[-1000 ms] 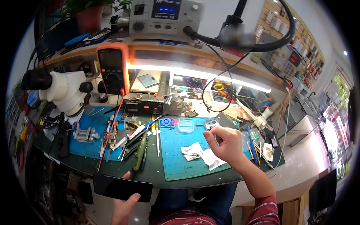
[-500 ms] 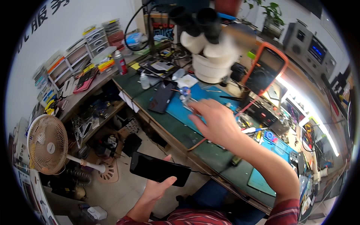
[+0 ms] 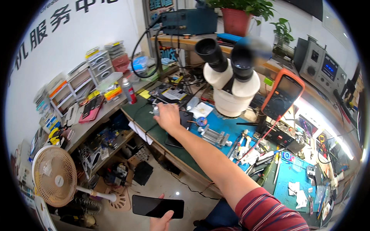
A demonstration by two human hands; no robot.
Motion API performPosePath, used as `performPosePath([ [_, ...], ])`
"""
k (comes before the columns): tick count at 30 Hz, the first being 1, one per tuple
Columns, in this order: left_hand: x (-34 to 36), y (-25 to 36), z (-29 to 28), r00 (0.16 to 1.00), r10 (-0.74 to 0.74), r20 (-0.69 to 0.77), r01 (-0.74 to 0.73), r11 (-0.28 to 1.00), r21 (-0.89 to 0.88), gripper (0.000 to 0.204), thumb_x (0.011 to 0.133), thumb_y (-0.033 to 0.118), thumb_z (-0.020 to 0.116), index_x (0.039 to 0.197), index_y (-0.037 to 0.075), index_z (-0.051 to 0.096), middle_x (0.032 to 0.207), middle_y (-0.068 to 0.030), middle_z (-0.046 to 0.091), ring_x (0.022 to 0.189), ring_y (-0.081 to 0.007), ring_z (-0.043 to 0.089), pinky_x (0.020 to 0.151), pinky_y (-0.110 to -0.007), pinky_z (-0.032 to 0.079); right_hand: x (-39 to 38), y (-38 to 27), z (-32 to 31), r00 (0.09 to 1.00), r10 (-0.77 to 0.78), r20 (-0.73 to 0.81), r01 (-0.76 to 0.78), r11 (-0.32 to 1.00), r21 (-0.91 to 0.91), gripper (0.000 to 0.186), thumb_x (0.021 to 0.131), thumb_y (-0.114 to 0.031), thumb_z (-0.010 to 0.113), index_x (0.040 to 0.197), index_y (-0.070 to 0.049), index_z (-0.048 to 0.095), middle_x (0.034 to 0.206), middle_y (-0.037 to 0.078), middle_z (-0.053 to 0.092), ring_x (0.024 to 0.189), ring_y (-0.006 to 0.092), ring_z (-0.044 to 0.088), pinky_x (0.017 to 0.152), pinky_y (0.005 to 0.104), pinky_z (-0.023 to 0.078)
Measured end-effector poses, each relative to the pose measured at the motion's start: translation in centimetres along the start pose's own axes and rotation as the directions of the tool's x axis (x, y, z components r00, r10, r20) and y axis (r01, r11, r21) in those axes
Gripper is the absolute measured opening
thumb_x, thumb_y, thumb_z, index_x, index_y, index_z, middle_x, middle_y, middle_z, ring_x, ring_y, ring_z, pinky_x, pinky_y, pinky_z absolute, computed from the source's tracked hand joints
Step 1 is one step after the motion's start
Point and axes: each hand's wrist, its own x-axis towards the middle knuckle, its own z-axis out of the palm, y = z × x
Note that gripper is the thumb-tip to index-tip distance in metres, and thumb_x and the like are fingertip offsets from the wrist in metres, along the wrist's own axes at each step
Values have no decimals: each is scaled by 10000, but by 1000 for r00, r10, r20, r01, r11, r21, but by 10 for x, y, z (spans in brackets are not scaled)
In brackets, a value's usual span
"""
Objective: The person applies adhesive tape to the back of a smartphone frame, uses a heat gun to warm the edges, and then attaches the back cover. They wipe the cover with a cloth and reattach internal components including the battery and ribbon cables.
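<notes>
My left hand (image 3: 162, 222) grips a black smartphone (image 3: 158, 206) low over the floor side of the bench, its thumb across the dark screen. My right arm stretches over the bench, and my right hand (image 3: 169, 116) closes its fingers round a small white bottle (image 3: 155, 111), which it mostly hides. Under the wrist lies another dark phone (image 3: 185, 120), partly covered. To the right, a silver metal clamp fixture (image 3: 215, 136) rests on the blue mat (image 3: 227, 122), with a small round spool (image 3: 201, 121) beside it.
A white microscope (image 3: 233, 90) stands behind the mat, next to an orange multimeter (image 3: 283, 94). Tools (image 3: 266, 159) crowd the right side. A red-and-silver spray can (image 3: 129, 91) stands at the back left corner, and a fan (image 3: 56, 176) at the far left.
My right hand has left the metal fixture and moved left to the small white bottle. My left hand has lowered in view with the smartphone. The view has shifted.
</notes>
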Motion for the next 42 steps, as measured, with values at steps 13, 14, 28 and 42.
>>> performPosePath([
  [13, 15, -29, 146, 765, -245, 596, 136, 965, 222, 880, 801, 68, 792, 1548, -14, 334, 1223, -95, 632, 1107, -185, 636, 985, -332, 508, -370, 101, -430, 981, 195, 5, -177, 901, -396, 433, 793, -99, 779, 1209, -65, 664, 1139, 115, 683, 1040, 308, 651, 894, 427, 532],
  [14, 14, -35, 159, 730, -252, 635, 116, 962, 249, 865, 808, 58, 783, 1547, -13, 337, 1232, -95, 629, 1116, -183, 631, 990, -332, 505, -388, 101, -445, 973, 232, 12, -195, 844, -500, 418, 788, -92, 767, 1195, -67, 677, 1131, 98, 685, 1026, 286, 650, 881, 417, 528],
  [28, -12, -104, 292, 693, -217, 688, 43, 964, 261, 725, 915, -54, 639, 1563, 12, 322, 1321, -71, 564, 1176, -153, 566, 1049, -315, 454, -436, 144, -448, 958, 83, 275, 170, 606, -777, 387, 806, -119, 661, 1179, -18, 689, 1059, 37, 631, 1064, 192, 592, 870, 322, 485],
  [42, -8, -125, 300, 689, -212, 693, 30, 964, 264, 700, 922, -60, 639, 1552, 15, 342, 1288, -48, 549, 1140, -128, 551, 1033, -292, 449, -454, 198, -446, 723, 686, -84, -649, 715, 259, 468, 821, -148, 790, 1225, -25, 589, 1152, 99, 688, 1083, 241, 667, 956, 384, 523],
])
